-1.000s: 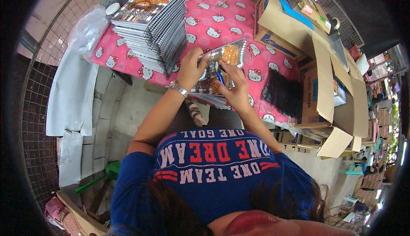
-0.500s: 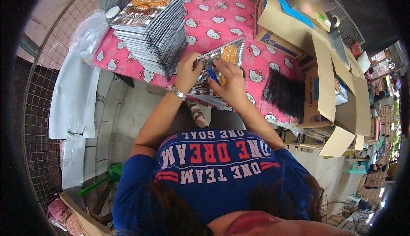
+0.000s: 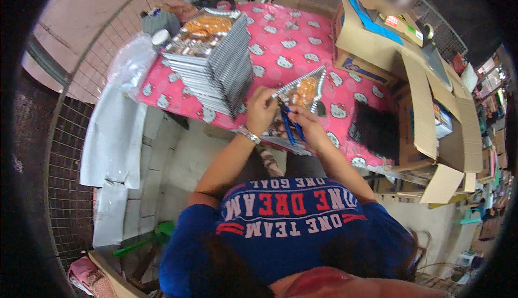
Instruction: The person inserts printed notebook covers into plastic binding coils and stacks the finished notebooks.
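My left hand (image 3: pixel 260 112) grips the near left edge of a shiny silver packet (image 3: pixel 303 91) with orange contents, tilted up over the pink patterned table (image 3: pixel 302 39). My right hand (image 3: pixel 306 128) holds a blue pen-like tool (image 3: pixel 288 126) against the packet's lower part. A metal watch band sits on my left wrist. More packets lie under my hands. A tall stack of the same silver packets (image 3: pixel 213 60) stands to the left on the table.
Open cardboard boxes (image 3: pixel 399 55) crowd the right side of the table. A black bundle (image 3: pixel 375 131) lies near the table's right front edge. White plastic sheeting (image 3: pixel 116 141) hangs at the left. A wire fence (image 3: pixel 70 152) runs along the left.
The packet has been lifted and tilted up in my left hand. My right hand has shifted right and down, with the blue tool now showing against the packet.
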The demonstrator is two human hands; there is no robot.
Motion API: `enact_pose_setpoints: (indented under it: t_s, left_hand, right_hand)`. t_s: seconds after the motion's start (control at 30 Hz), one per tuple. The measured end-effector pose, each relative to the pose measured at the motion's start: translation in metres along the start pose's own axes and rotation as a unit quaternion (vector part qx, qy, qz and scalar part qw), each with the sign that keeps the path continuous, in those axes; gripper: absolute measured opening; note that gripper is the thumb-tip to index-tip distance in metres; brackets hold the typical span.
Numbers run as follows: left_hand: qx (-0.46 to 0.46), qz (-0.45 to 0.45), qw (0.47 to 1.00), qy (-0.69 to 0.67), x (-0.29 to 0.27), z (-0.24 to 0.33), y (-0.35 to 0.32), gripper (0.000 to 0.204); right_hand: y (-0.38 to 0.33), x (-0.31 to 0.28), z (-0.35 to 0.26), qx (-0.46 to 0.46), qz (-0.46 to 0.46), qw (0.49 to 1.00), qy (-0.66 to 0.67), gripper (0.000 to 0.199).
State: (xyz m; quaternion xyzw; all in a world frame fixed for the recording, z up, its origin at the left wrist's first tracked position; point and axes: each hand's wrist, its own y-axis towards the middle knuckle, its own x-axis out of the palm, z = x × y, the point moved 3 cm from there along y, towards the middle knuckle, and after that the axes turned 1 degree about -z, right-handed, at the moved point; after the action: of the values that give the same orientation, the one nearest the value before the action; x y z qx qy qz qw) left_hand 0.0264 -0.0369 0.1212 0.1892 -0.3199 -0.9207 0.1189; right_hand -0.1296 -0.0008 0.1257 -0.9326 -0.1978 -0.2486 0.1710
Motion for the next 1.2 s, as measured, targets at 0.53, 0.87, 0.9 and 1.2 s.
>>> enact_pose_setpoints:
  t_s: [0.53, 0.87, 0.9, 1.2]
  left_hand:
    - [-0.093, 0.264, 0.948, -0.148, -0.201, 0.036, 0.170, 0.021]
    - [-0.100, 0.070, 0.991, 0.063, -0.266, 0.044, 0.237, 0.023]
    - [-0.093, 0.048, 0.987, 0.125, -0.275, 0.066, 0.254, 0.025]
    - [0.009, -0.314, 0.925, 0.215, -0.168, 0.069, 0.332, 0.026]
  right_hand:
    - [-0.044, -0.187, 0.070, -0.125, 0.281, 0.654, -0.691, 0.045]
    - [-0.047, -0.253, 0.012, -0.173, 0.342, 0.614, -0.690, 0.032]
    - [-0.052, -0.255, 0.000, -0.166, 0.358, 0.624, -0.674, 0.032]
    - [-0.048, -0.264, 0.010, -0.119, 0.386, 0.640, -0.653, 0.030]
